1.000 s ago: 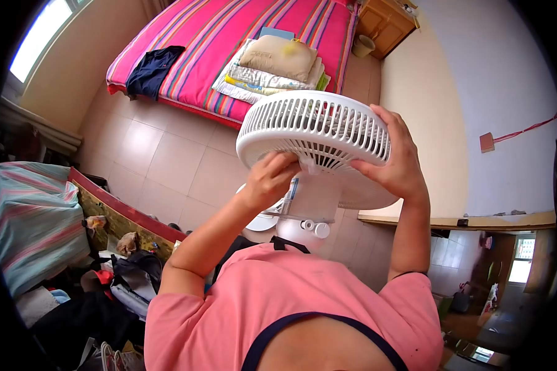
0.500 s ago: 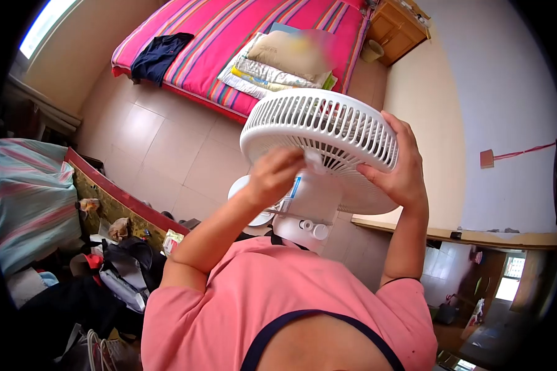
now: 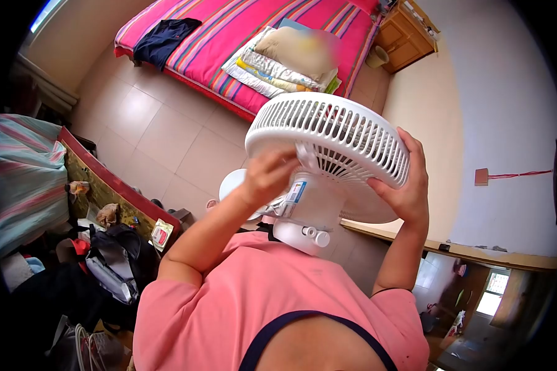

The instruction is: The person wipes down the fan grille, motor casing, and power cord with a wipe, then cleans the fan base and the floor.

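Note:
A white electric fan (image 3: 328, 117) is held up in front of my chest, its round slotted guard tilted and its motor housing facing me. My right hand (image 3: 408, 185) grips the guard's right rim, thumb on the back and fingers around the outer side. My left hand (image 3: 269, 176) is at the back of the guard, fingers bent together and smeared by motion. By its fingertips is a whitish blurred patch (image 3: 304, 156), and I cannot make out whether it is held or part of the fan. A blue-and-white label (image 3: 297, 191) shows on the housing below.
A bed with a pink striped cover (image 3: 229, 37) stands ahead, with folded bedding (image 3: 272, 68) and a dark garment (image 3: 166, 42) on it. To the left are a backpack (image 3: 117, 263) and piled belongings. A wooden cabinet (image 3: 408, 37) stands far right beside a bin (image 3: 376, 57).
The fan and my right hand have shifted slightly right in view. My left hand has moved a little left along the back of the guard. The camera view has turned slightly.

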A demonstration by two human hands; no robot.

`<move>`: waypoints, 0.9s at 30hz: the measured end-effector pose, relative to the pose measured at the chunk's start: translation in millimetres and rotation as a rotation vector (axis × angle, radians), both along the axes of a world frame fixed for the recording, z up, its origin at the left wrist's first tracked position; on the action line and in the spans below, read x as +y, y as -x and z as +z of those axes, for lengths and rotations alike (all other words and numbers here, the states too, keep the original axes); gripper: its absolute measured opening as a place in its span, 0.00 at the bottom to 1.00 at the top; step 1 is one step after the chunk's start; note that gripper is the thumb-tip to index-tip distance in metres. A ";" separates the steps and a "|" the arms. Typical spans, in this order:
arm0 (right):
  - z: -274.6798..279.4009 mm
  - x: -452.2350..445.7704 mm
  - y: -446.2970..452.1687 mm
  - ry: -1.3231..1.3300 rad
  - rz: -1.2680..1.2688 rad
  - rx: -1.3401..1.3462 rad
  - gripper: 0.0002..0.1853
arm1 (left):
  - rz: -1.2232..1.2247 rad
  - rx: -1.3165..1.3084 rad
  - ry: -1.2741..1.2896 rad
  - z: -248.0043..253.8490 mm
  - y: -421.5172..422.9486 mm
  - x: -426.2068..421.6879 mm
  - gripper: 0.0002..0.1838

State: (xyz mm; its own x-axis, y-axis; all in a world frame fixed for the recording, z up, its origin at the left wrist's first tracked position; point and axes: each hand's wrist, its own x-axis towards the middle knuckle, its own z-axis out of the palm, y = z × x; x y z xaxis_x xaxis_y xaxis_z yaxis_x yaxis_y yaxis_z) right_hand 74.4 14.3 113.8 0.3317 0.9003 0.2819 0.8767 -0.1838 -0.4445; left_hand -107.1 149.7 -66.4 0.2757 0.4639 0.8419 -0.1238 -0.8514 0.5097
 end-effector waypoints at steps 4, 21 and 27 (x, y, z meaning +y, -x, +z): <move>-1.2 2.7 1.3 -0.011 -0.018 0.013 0.46 | 0.101 -0.030 -0.032 34.5 10.9 23.6 0.13; -2.8 2.3 2.6 -0.007 -0.018 0.118 0.46 | 0.087 0.030 0.025 7.4 4.8 7.4 0.15; -2.2 1.2 3.2 0.000 -0.037 0.198 0.46 | 0.021 -0.011 0.100 -10.2 -0.7 -2.0 0.17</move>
